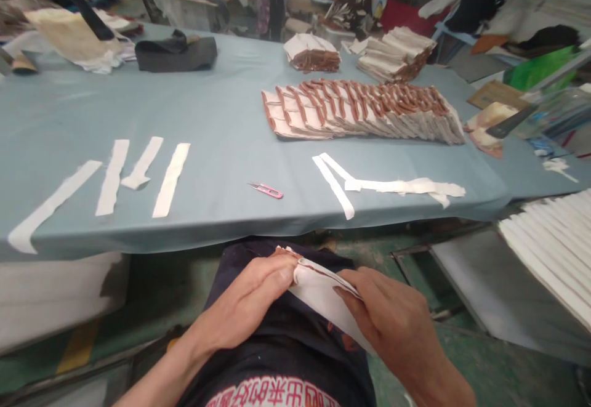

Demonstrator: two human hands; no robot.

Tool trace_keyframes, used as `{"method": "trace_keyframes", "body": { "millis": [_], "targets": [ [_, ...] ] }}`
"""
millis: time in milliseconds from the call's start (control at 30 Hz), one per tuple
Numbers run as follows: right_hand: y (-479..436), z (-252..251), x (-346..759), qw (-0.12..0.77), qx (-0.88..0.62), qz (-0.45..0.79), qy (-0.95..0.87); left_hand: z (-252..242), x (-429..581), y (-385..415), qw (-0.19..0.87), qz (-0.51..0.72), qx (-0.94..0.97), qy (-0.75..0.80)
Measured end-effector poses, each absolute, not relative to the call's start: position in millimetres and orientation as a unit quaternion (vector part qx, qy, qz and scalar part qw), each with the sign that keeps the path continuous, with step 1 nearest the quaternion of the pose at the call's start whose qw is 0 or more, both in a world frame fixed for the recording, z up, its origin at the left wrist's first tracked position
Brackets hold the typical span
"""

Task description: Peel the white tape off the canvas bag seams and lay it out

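A folded white fabric piece [318, 290] with a brown edge is held in front of my body, below the table's front edge. My left hand [263, 290] is closed on its left end, thumb on top. At the right end, my right hand [392, 308] pinches the folded layers between thumb and fingers. Part of the piece is hidden behind the right hand. Pink thread snips [266, 190] lie on the table just beyond my hands.
The table [221, 117] has a blue-grey cover. White strips [170, 179] lie at left, and more strips [406, 186] at right. An overlapping row of brown-edged fabric pieces [360, 111] sits behind, with two stacks [311, 52] beyond. White layered material [554, 247] stands at right.
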State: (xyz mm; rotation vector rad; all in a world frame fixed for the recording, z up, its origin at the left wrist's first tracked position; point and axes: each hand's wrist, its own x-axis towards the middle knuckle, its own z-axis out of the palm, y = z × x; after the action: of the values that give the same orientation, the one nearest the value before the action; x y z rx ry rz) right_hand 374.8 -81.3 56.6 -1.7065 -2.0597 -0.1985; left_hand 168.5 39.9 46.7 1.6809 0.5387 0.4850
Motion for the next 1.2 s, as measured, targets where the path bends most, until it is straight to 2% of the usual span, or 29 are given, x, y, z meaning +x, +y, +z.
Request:
{"method": "trace_keyframes", "body": {
  "millis": [100,200,333,467,700,1033,1200],
  "targets": [
    [-84.0,52.3,371.2,0.226,-0.621,-0.053,-0.749,49.5,164.3,36.3,0.642,0.185,0.693,0.271],
    [-87.4,44.6,363.5,0.265,-0.636,0.000,-0.725,45.8,167.3,32.7,0.657,0.160,0.666,0.314],
    [-85.1,34.9,348.6,0.339,-0.693,0.176,-0.611,39.3,170.5,27.1,0.638,0.160,0.677,0.329],
    [-72.6,31.8,337.9,0.394,-0.672,0.384,-0.497,42.2,166.4,23.7,0.607,0.164,0.710,0.318],
    [-51.9,38.5,341.9,0.409,-0.577,0.572,-0.415,58.0,166.8,27.1,0.582,0.174,0.731,0.311],
    [-51.7,35.8,350.2,0.395,-0.518,0.679,-0.338,50.7,173.5,27.0,0.585,0.206,0.732,0.282],
    [-53.2,36.7,352.8,0.373,-0.528,0.672,-0.362,48.1,174.0,27.0,0.614,0.201,0.716,0.264]
  ]
}}
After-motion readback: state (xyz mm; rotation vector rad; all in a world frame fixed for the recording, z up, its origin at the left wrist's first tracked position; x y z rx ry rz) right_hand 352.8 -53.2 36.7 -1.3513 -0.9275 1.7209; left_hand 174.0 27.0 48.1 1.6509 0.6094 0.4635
